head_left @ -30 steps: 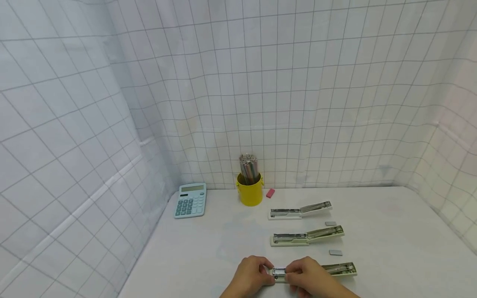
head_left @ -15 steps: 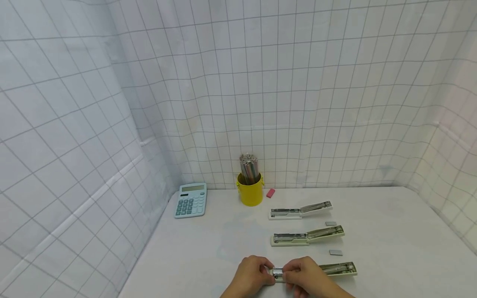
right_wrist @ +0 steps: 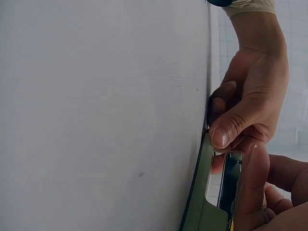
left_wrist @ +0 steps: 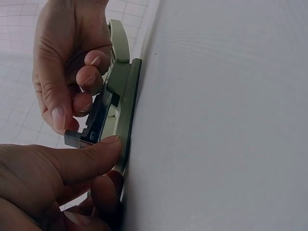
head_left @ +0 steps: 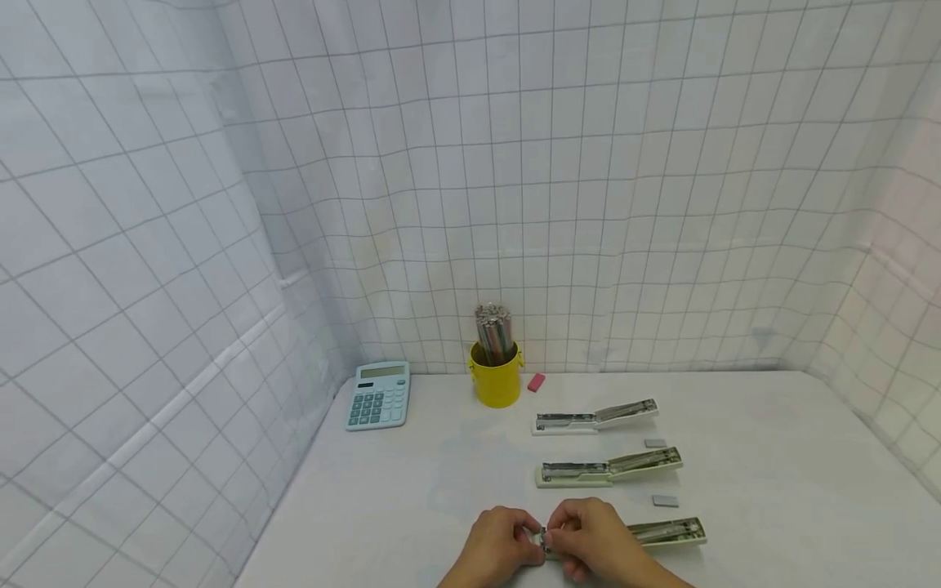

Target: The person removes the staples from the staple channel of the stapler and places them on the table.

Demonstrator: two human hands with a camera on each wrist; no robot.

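Note:
Nearest the person in the head view lies an opened pale green stapler, its top arm folded back to the right. My left hand pinches the front end of its base, with the thumb on the near side. Over the magazine, my right hand has thumb and forefinger together. In the left wrist view, a small grey ridged strip of staples stands at the magazine's front end, by the right fingertips that appear to pinch it. The dark magazine shows there too; the right hand covers most of it in the head view.
Farther back lie a second opened green stapler and an opened white one. Beside them are two grey staple strips, one near and one far. A yellow pencil bucket, pink eraser and blue calculator stand along the back.
My right hand has shifted left along the magazine to its front end, close to the left fingertips. My left hand has kept its grip on the base. The head view has moved slightly.

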